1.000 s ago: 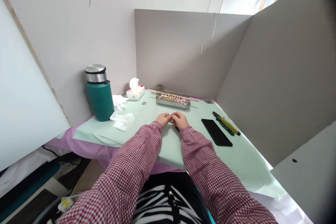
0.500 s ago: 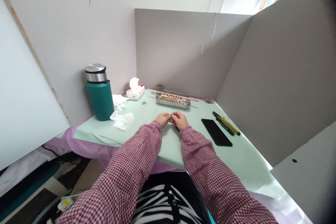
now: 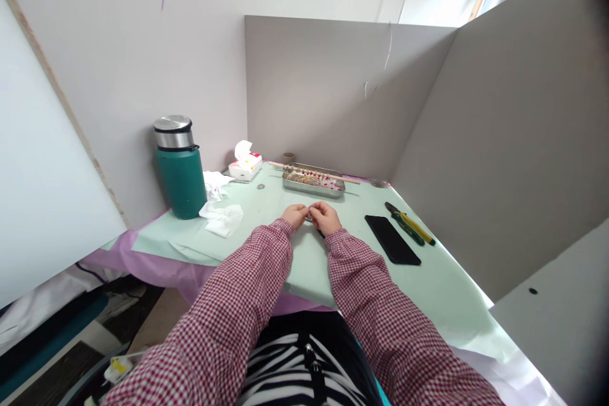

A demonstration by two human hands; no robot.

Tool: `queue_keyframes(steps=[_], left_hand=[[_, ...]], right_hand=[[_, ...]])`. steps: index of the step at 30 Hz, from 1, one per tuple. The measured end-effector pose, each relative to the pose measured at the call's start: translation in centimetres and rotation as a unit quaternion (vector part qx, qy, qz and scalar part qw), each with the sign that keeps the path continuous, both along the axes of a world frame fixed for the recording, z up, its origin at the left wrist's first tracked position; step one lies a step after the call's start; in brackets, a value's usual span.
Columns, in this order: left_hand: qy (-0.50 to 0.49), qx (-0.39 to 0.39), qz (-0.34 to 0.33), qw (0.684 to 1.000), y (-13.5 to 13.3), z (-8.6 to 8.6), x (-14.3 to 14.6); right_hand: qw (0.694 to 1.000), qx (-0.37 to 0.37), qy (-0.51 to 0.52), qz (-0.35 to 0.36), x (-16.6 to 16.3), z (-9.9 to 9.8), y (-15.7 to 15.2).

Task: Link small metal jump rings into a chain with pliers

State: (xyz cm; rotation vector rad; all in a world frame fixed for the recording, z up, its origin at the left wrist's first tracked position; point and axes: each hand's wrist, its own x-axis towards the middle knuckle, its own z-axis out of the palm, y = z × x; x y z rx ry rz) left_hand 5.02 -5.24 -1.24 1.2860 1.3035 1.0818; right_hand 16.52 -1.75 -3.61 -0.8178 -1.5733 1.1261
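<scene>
My left hand (image 3: 295,216) and my right hand (image 3: 325,218) meet over the middle of the table, fingertips close together in a pinch. What they pinch between them is tiny and mostly hidden by the fingers. Below my right hand a dark, thin piece (image 3: 321,233) shows against the cloth, its kind unclear. Beyond the hands lies a metal tray (image 3: 314,190) with small red and gold bits in it. A wooden stick (image 3: 349,180) rests across the tray, with small pieces along it.
A black phone (image 3: 392,240) and green-yellow pliers (image 3: 410,223) lie at right. On the left stand a green bottle (image 3: 181,181), crumpled tissues (image 3: 222,221) and a tissue pack (image 3: 245,167). A small round metal piece (image 3: 261,186) lies nearby. Grey partitions (image 3: 333,89) enclose the table.
</scene>
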Motion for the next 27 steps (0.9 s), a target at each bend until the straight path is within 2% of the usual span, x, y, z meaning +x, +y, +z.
queue_keyframes(steps=[9,20,27], left_hand=[[0.004,0.005,-0.006,1.000,-0.12,0.02,-0.07],[0.091,0.051,0.033,0.994,0.25,-0.55,0.07],[0.103,0.060,0.033,0.992,0.28,-0.51,-0.02]], right_hand=[[1.000,-0.009,0.009,0.021,0.02,0.39,-0.33],[0.999,-0.003,-0.028,-0.037,-0.08,-0.10,0.21],[0.999,-0.007,-0.023,-0.031,-0.02,-0.20,0.32]])
